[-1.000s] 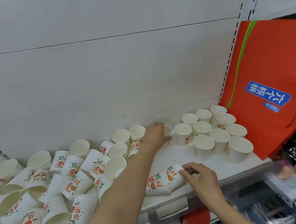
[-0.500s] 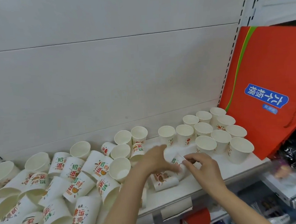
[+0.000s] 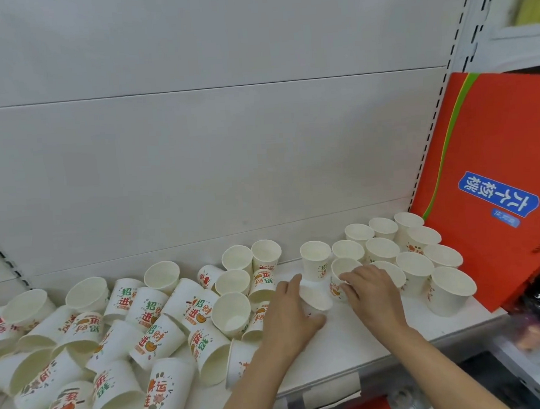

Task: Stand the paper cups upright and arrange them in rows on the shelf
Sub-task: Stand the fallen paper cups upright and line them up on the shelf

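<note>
I am curling my left hand around one cup and my right hand around another cup, tilting both upright so they can join the neat rows just beyond my right hand on the shelf.

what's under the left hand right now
A paper cup lying on its side on the shelf, gripped by the left hand. Only its white end shows past the fingers; the hand covers the rest, so its print cannot be seen.
</note>
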`<state>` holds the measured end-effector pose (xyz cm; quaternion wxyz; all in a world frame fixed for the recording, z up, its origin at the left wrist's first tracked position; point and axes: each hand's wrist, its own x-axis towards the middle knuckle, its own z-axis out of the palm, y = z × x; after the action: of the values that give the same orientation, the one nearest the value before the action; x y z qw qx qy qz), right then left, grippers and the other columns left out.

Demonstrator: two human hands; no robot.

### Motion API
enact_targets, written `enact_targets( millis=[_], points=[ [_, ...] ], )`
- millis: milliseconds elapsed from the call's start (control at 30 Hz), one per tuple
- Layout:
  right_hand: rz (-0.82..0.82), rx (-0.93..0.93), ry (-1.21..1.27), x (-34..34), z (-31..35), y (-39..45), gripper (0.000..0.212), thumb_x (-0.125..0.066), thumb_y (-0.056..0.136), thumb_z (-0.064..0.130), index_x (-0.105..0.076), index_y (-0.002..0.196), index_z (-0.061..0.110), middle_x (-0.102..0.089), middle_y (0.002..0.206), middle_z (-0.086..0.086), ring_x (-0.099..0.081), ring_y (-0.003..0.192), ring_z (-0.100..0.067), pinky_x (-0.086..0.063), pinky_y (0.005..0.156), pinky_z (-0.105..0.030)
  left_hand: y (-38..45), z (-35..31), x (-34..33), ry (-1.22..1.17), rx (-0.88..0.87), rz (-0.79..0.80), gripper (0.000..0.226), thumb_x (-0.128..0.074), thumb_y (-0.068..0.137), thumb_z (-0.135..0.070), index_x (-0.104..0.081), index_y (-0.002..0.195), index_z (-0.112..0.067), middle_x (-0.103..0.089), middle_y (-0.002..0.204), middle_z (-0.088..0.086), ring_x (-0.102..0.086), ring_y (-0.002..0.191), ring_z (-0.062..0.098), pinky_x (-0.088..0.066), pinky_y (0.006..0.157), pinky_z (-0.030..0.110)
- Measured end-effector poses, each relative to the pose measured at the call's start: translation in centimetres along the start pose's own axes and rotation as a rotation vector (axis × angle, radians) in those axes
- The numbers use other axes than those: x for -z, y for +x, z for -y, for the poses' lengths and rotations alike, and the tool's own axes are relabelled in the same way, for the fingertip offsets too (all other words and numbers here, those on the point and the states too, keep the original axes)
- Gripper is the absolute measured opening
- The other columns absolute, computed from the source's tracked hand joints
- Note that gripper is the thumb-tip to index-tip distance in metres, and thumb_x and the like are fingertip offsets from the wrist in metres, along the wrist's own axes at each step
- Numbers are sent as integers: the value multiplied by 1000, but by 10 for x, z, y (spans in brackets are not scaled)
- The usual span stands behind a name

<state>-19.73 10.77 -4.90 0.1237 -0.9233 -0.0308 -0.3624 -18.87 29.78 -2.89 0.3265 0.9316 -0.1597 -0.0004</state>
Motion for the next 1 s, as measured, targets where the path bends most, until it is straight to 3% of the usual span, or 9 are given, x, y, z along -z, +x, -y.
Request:
enact_targets(
  millis=[133,200,300,467,533,633,767,867,1000],
  points=[
    [-106,-50,222,10,23,-10,19,-71,81,25,-72,96,13,-67,93,3,-56,90,-17,-45,82,-29,-2,2,-4,-60,-3,-65,92,-75,71,-48,-31,147,-21,-40,135,-2,-45,124,16,-40,95,26],
    [-80,-29,384,12,40,-16,21,-68,82,35,-73,93,17,-66,92,10,-54,91,-10,-42,83,-20,-1,0,-4,-80,-12,-95,87,-73,73,-48,-33,146,-21,-42,133,-3,-47,122,16,-42,92,26],
    [-5,42,487,4,48,-17,13,-67,81,33,-73,86,23,-64,83,18,-54,84,-6,-41,78,-20,2,-4,-2,-86,-35,-105,81,-72,75,-40,-35,145,-25,-43,131,-4,-51,117,16,-44,84,27],
    [101,118,346,-6,35,-7,6,-72,72,24,-69,77,27,-62,72,18,-49,74,-6,-35,69,-24,9,13,19,-90,-39,146,95,-82,69,-33,-32,149,-25,-40,143,-3,-46,126,13,-43,101,29],
    [63,203,251,-9,27,-7,3,-71,74,22,-68,75,23,-61,70,12,-49,74,-12,-30,68,-23,19,24,43,-78,1,104,80,-80,70,-21,-45,142,-28,-51,137,-2,-53,116,10,-46,99,30],
    [-2,266,165,-14,18,-8,8,-65,80,20,-65,72,18,-58,69,6,-47,74,-17,-28,67,-25,35,36,75,97,44,-54,57,-69,75,-11,-60,128,-29,-59,123,-3,-57,109,13,-48,91,31],
    [-56,258,151,-16,20,-1,8,-62,81,22,-68,78,18,-63,75,6,-50,79,-20,-33,67,-29,43,40,72,439,25,43,39,-63,82,-13,-67,117,-29,-59,115,-2,-53,111,20,-49,87,36],
    [-62,266,217,-18,34,23,14,-59,85,27,-70,84,19,-66,82,9,-54,82,-19,-39,72,-30,43,41,62,609,-49,-3,28,-55,86,-12,-69,107,-24,-61,105,1,-57,101,22,-50,74,36],
    [88,221,222,-40,59,75,9,-71,75,20,-73,84,21,-68,79,7,-56,83,-22,-36,76,-29,40,40,60,714,-174,-112,14,-56,87,-23,-70,85,-21,-63,84,-1,-58,84,22,-32,60,29]
  ],
)
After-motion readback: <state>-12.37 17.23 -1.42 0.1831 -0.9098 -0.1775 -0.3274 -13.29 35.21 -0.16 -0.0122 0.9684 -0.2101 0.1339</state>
